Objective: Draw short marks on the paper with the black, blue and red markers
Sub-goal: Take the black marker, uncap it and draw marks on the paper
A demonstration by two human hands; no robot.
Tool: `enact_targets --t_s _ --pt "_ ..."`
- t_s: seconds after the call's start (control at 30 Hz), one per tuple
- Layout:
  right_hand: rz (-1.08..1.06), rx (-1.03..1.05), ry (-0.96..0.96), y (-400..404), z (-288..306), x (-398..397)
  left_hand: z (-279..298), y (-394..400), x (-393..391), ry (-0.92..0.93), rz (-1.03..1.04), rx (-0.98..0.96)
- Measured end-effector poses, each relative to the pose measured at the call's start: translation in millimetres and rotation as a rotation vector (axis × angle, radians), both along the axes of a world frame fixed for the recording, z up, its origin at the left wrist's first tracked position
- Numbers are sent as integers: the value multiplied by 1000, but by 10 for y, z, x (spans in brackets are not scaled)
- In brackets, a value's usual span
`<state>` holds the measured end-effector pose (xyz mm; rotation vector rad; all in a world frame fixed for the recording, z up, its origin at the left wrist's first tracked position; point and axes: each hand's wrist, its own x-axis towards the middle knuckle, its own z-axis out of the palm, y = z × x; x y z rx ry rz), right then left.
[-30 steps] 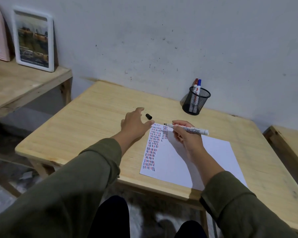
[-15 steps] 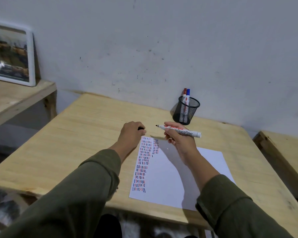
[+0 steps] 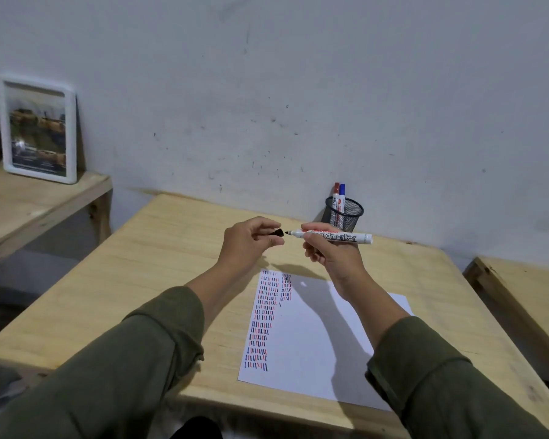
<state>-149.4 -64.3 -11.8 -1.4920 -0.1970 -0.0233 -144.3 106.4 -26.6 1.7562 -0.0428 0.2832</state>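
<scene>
While the right hand (image 3: 333, 251) grips the black marker (image 3: 330, 236), left fingers (image 3: 263, 236) pinch its cap (image 3: 278, 232); recapping needs tip-to-cap alignment.

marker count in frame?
3. The black marker is uncapped in the right hand, its tip facing the cap in the left hand. The red marker and blue marker stand in the mesh cup. More could be hidden inside.
</scene>
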Motion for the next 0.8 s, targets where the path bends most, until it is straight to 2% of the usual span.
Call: enact_targets --t_s 0.23,0.4,0.47,0.57,0.63,0.7,0.8 --pt "-9 7 -11 -29 71 -68 119 -14 -59 -34 -43 61" --pt "-2 3 -5 -62 123 -117 179 -105 -104 -32 -109 18" --pt "11 39 1 -82 167 -135 204 -164 -118 13 -128 -127" --pt "38 48 -19 -117 256 -152 258 -258 -163 153 -189 -464" --pt "49 17 -40 -143 314 -160 297 -299 -190 213 -230 -582" --pt "48 0 -51 -178 356 -169 340 -327 -221 207 -255 -586" --pt "40 18 -56 -218 384 -199 382 -369 -278 84 -236 -407"
